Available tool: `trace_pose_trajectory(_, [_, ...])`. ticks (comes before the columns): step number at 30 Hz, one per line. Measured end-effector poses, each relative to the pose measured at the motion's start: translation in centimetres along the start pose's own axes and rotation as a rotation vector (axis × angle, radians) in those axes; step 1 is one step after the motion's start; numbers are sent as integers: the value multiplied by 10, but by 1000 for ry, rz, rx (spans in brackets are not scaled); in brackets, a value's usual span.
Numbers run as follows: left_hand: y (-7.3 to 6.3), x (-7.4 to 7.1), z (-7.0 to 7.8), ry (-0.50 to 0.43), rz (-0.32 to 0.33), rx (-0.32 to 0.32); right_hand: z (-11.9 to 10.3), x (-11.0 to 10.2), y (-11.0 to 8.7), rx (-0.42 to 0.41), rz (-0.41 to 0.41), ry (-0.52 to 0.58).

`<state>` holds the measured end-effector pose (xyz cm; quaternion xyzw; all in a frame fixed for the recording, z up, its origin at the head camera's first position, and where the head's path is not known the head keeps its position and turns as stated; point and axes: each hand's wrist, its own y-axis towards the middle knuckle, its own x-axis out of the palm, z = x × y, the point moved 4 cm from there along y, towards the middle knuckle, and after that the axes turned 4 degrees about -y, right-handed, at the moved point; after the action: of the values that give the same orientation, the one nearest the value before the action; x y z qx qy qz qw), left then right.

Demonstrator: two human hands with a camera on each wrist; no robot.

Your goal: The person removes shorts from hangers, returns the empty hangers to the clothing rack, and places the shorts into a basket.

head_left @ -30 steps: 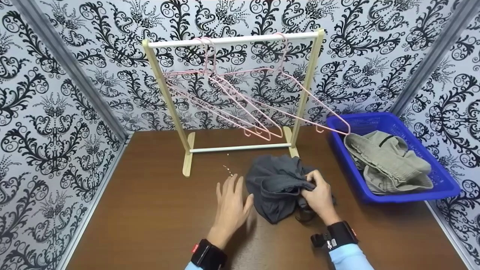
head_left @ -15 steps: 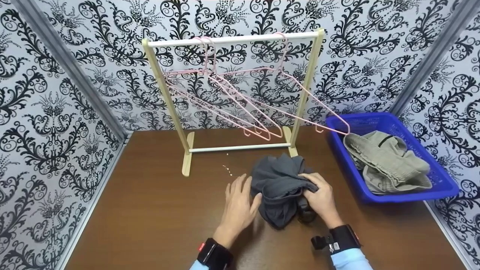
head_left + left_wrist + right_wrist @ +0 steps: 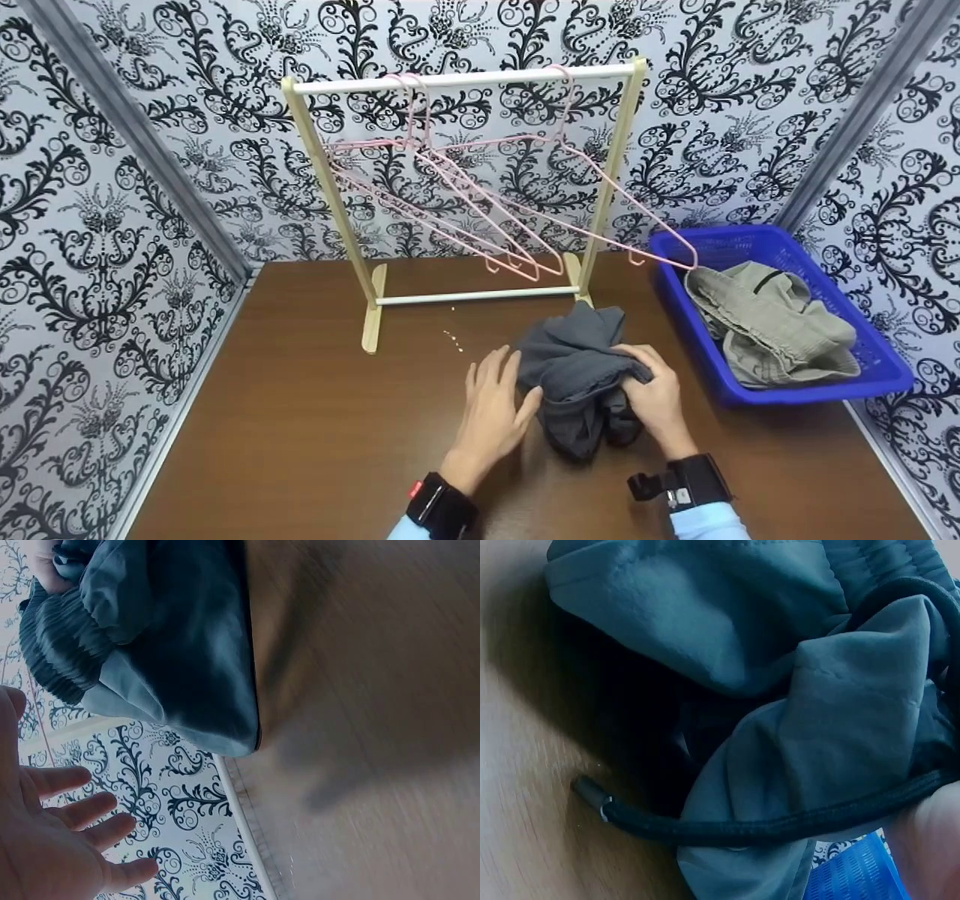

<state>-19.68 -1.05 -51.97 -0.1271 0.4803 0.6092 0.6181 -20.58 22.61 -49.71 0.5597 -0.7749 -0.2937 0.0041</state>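
A bunched pair of dark grey shorts (image 3: 574, 379) stands in a heap in front of the rack, creased and folded over itself. My right hand (image 3: 652, 394) pinches its upper edge from the right. In the left wrist view, a gathered elastic waistband (image 3: 56, 641) shows beneath the right hand's fingers. A black drawstring (image 3: 780, 829) with a capped end dangles across the cloth in the right wrist view. My left hand (image 3: 491, 416) lies just left of the shorts, fingers spread and holding nothing, its thumb close beside the fabric.
A wooden rack with a white top rail (image 3: 480, 79) stands at the back, and several pink hangers (image 3: 630, 199) hang from it. On the right is a blue basket (image 3: 694, 352) containing a beige garment (image 3: 780, 322). Patterned walls enclose the brown table (image 3: 315, 420).
The dark grey shorts have shifted right and slightly toward me in my right hand's grip, bunching more upright. My left hand has followed to the right, staying beside the cloth.
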Motion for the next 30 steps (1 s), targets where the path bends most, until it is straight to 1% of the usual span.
trace_pose_trajectory(8, [2, 3, 9, 4, -6, 20, 1, -9, 1, 52, 52, 89])
trace_pose_trajectory(15, [4, 6, 16, -2, -19, 47, 33, -13, 5, 156, 78, 155])
trace_pose_trajectory(17, [4, 6, 17, 2, -23, 52, 37, -16, 6, 170, 79, 164])
trace_pose_trajectory(23, [6, 8, 20, 27, -24, 89, 39, -28, 10, 199, 107, 204])
trace_pose_trajectory(27, [7, 8, 22, 47, -9, 111, 38, -37, 14, 213, 152, 205])
trace_pose_trajectory(30, [9, 7, 24, 48, -7, 113, 38, -45, 17, 234, 193, 211])
